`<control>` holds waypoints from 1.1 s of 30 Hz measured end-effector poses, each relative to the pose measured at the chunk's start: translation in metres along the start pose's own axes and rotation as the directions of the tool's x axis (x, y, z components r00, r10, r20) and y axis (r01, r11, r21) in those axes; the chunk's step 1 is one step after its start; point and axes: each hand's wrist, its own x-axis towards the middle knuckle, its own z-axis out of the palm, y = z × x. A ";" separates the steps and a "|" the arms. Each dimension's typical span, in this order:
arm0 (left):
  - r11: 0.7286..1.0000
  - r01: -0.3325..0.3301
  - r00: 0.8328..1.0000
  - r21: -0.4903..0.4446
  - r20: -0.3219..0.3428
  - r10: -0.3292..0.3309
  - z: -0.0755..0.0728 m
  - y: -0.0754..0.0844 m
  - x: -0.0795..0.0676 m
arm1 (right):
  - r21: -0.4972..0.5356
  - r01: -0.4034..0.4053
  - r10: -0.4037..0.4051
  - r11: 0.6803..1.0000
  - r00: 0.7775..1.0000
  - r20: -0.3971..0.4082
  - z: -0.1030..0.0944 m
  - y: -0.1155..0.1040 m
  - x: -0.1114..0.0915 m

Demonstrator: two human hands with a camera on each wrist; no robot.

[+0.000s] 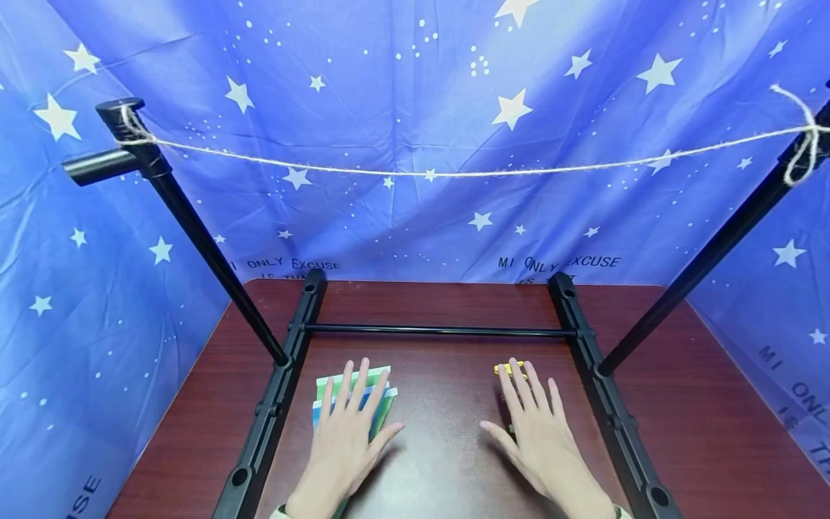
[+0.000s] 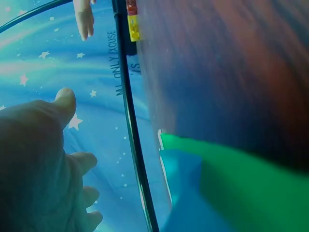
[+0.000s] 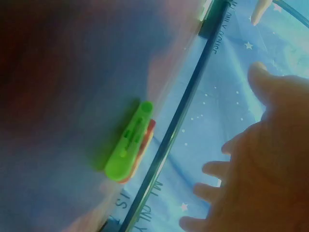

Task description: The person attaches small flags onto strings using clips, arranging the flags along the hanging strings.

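Hovering palm-down above the worktop (image 1: 447, 411): left hand (image 1: 346, 440) and right hand (image 1: 541, 443), side by side, well apart. Fingers straight and spread on both; neither holds anything. Green-and-blue flat pieces (image 2: 251, 179) lie beneath the left hand; a yellow clip (image 2: 133, 29) and green clip (image 3: 126, 145) lie beneath the right, partly hidden in head view.

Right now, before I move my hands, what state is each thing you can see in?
String: tied at both ends, sagging slightly, nothing hung on it.
Frame: standing on the table.
Sheets: green and blue, overlapping.
Green clip: lying down; open or closed, cannot tell.
Yellow clip: lying down.
Left hand: open, over the sheets.
Right hand: open, fingers spread.
Curtain: hanging, creased.
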 end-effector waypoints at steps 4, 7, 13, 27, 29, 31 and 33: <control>1.000 -0.011 1.000 0.007 0.008 0.011 -0.003 -0.003 0.001 | 0.015 0.007 -0.007 1.000 1.000 0.011 -0.003 0.003 0.004; 1.000 -0.017 1.000 0.000 0.018 0.017 -0.005 -0.007 0.002 | 0.027 0.004 -0.004 1.000 1.000 0.016 -0.004 0.006 0.008; 1.000 0.026 0.997 -0.015 0.066 -0.025 -0.009 -0.014 0.002 | 0.071 0.004 -0.004 0.997 1.000 -0.003 -0.005 0.011 0.015; 0.988 0.047 0.999 -0.148 -0.021 -0.050 -0.012 -0.034 0.005 | 0.109 -0.002 0.002 0.994 1.000 -0.003 -0.005 0.031 0.031; 0.987 0.051 0.998 -0.149 -0.023 -0.055 -0.012 -0.036 0.005 | 0.111 -0.008 0.006 0.994 1.000 0.013 -0.005 0.033 0.033; 0.985 0.064 0.998 -0.158 -0.013 -0.067 -0.013 -0.037 0.005 | 0.106 -0.007 0.005 0.994 1.000 0.020 -0.005 0.035 0.035; 0.980 0.074 0.997 -0.182 0.000 -0.075 -0.013 -0.038 0.005 | 0.095 -0.003 0.001 0.995 1.000 0.023 -0.005 0.037 0.038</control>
